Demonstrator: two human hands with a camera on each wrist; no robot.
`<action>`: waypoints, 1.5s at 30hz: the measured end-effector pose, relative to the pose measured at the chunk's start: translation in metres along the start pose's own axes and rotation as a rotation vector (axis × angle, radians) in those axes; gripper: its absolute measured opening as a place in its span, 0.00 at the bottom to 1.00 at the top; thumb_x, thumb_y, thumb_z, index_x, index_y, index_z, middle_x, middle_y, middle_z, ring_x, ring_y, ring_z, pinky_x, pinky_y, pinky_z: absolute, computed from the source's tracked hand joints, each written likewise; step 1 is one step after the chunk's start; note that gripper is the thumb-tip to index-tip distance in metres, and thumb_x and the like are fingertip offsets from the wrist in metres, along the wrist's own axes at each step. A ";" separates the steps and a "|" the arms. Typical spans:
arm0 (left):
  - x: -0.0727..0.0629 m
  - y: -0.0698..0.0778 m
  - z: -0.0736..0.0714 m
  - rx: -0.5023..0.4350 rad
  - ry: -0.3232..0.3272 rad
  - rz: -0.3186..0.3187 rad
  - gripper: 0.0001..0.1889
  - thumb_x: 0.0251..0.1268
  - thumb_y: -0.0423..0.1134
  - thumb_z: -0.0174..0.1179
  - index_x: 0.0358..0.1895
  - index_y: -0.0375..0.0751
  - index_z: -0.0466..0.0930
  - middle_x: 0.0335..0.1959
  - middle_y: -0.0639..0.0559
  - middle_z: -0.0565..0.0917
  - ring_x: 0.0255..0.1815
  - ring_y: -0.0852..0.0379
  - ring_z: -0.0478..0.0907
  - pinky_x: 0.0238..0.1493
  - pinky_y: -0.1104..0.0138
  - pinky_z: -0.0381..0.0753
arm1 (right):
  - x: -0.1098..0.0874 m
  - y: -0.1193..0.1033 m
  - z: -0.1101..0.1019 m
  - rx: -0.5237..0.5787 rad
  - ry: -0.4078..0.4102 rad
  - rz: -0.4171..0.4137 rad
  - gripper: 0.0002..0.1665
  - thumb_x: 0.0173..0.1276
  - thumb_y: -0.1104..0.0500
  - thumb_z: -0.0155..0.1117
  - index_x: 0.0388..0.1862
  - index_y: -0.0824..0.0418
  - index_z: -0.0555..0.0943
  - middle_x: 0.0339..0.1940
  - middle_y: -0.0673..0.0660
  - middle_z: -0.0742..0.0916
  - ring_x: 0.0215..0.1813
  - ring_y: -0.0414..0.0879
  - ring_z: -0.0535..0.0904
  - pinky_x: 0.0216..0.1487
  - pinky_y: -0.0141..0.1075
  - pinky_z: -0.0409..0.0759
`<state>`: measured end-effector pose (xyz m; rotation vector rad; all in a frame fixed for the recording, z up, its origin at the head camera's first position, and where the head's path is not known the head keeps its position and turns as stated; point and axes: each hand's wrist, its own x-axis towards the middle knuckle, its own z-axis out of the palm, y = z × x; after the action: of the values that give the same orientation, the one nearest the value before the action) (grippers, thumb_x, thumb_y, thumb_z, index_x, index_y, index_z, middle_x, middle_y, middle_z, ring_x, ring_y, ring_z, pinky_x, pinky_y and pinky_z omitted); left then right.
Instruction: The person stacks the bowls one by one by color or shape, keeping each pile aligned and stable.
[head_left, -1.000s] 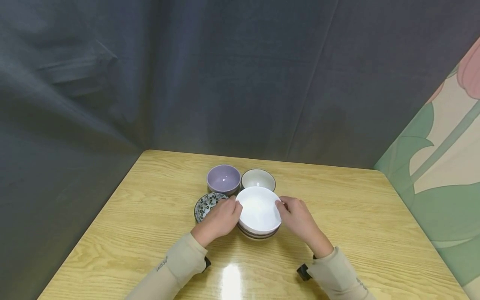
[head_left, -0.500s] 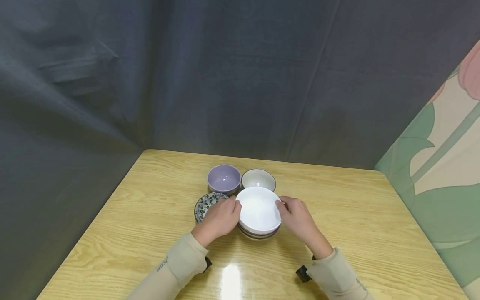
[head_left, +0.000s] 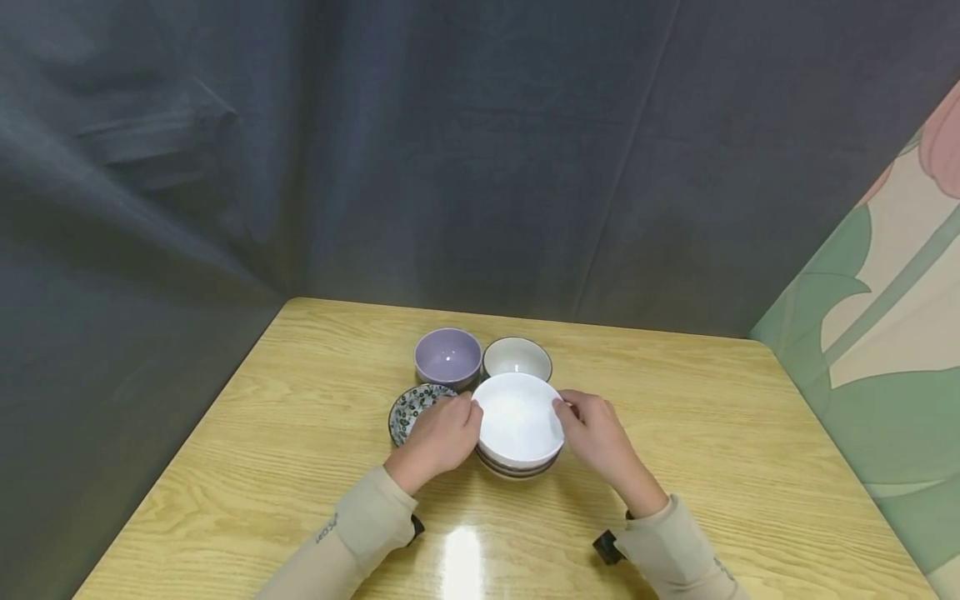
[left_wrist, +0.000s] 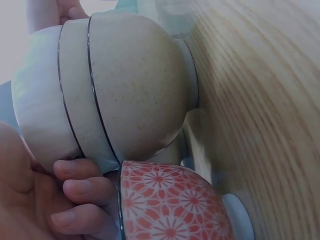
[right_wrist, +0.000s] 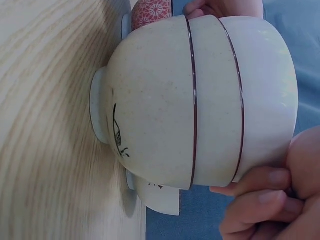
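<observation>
A white bowl point(head_left: 520, 421) sits on top of a stack, nested in two cream bowls with dark rims. The lower cream bowl point(right_wrist: 150, 105) stands with its foot on the table; only a band of the middle bowl point(right_wrist: 217, 100) shows. My left hand point(head_left: 444, 435) pinches the left rim of the white bowl, its other fingers curled below. On the opposite side, my right hand point(head_left: 597, 435) grips the rim between thumb and fingers. Beside the stack, under my left hand, is a bowl with a dark floral inside point(head_left: 411, 410); its red flowered outside point(left_wrist: 172, 202) shows in the left wrist view.
A purple bowl point(head_left: 448, 358) stands behind the floral bowl. Right of it, just behind the stack, is another cream bowl point(head_left: 517, 358) with a dark rim. The wooden table point(head_left: 720, 433) meets dark cloth point(head_left: 480, 158) at its back and left.
</observation>
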<state>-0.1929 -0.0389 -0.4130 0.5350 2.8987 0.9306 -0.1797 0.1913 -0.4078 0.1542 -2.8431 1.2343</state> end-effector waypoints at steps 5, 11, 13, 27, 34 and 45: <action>0.001 0.000 -0.001 -0.006 -0.002 -0.002 0.19 0.78 0.41 0.37 0.33 0.40 0.76 0.25 0.48 0.76 0.26 0.52 0.74 0.32 0.56 0.77 | -0.001 -0.001 -0.001 0.003 -0.008 0.007 0.19 0.78 0.61 0.50 0.56 0.71 0.82 0.36 0.59 0.88 0.31 0.44 0.77 0.29 0.34 0.77; 0.001 0.000 -0.001 -0.010 0.003 0.002 0.18 0.78 0.40 0.37 0.30 0.41 0.74 0.22 0.49 0.74 0.24 0.52 0.73 0.29 0.58 0.74 | -0.001 0.000 -0.001 0.016 -0.002 0.000 0.19 0.78 0.61 0.50 0.57 0.71 0.82 0.32 0.58 0.87 0.27 0.43 0.76 0.26 0.33 0.75; 0.001 0.000 -0.001 -0.009 0.012 0.007 0.18 0.78 0.40 0.37 0.30 0.41 0.73 0.22 0.49 0.73 0.23 0.52 0.72 0.28 0.58 0.74 | -0.001 0.000 -0.001 0.026 -0.005 -0.007 0.19 0.78 0.62 0.50 0.57 0.71 0.82 0.28 0.57 0.86 0.25 0.43 0.73 0.24 0.32 0.72; 0.000 0.002 -0.001 -0.009 0.031 0.013 0.17 0.78 0.39 0.38 0.31 0.40 0.73 0.21 0.48 0.72 0.22 0.52 0.71 0.27 0.58 0.73 | -0.003 0.002 0.001 0.011 -0.001 -0.035 0.16 0.78 0.62 0.50 0.49 0.67 0.85 0.17 0.51 0.75 0.19 0.42 0.67 0.20 0.32 0.67; 0.001 0.001 -0.001 0.004 0.032 0.016 0.18 0.78 0.40 0.38 0.31 0.39 0.74 0.22 0.48 0.73 0.23 0.52 0.72 0.27 0.57 0.74 | -0.003 0.001 0.000 0.019 -0.011 -0.023 0.16 0.78 0.62 0.50 0.50 0.67 0.85 0.17 0.51 0.76 0.20 0.43 0.67 0.20 0.32 0.67; 0.001 0.001 -0.001 0.004 0.033 0.020 0.18 0.78 0.39 0.38 0.32 0.38 0.75 0.21 0.48 0.72 0.22 0.52 0.71 0.26 0.58 0.74 | -0.001 0.003 0.000 0.043 -0.013 -0.007 0.18 0.78 0.61 0.51 0.55 0.68 0.83 0.19 0.53 0.76 0.22 0.44 0.69 0.22 0.32 0.68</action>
<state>-0.1936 -0.0381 -0.4117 0.5548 2.9298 0.9454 -0.1789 0.1930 -0.4099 0.1737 -2.8259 1.2991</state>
